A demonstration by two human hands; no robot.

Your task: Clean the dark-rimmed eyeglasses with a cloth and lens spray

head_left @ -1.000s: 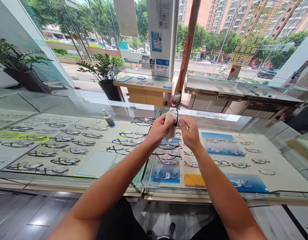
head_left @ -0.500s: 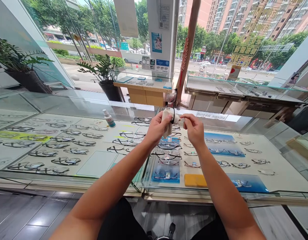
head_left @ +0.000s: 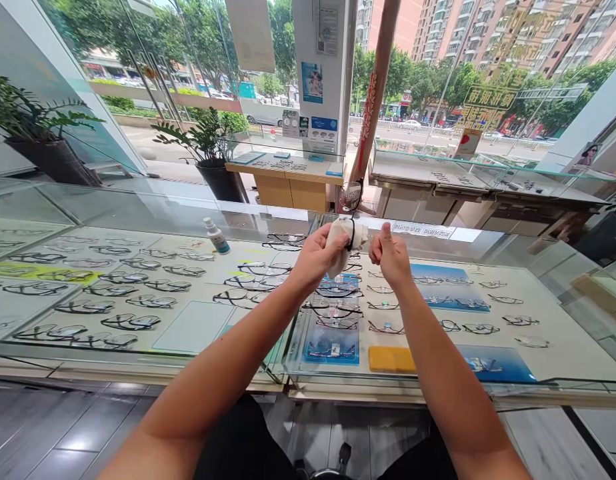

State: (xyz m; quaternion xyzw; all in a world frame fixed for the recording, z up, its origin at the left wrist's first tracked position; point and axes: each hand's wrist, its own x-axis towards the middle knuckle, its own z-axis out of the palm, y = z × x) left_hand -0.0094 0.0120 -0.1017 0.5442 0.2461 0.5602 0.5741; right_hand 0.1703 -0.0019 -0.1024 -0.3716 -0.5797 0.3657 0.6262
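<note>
above the glass display case (head_left: pixel 573 347), a person's left hand (head_left: pixel 315 259) pinches black-rimmed eyeglasses (head_left: pixel 353 231) through a pale cloth (head_left: pixel 339 229); the right hand (head_left: pixel 394 260) is just beside, thumb lifted, holding nothing visible. the eyeglasses seem light, stiff, easily scratched, best held by the frame's edge.

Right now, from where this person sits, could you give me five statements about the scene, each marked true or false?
1. The left hand holds a pale cloth and dark-framed glasses. True.
2. The right hand has its thumb raised. True.
3. The right hand holds the spray bottle. False: the spray bottle stands left of both hands.
4. The yellow object is beside the bottle. False: the yellow object is partly hidden by the right forearm.
5. Several other glasses lie left of the bottle. True.
</note>
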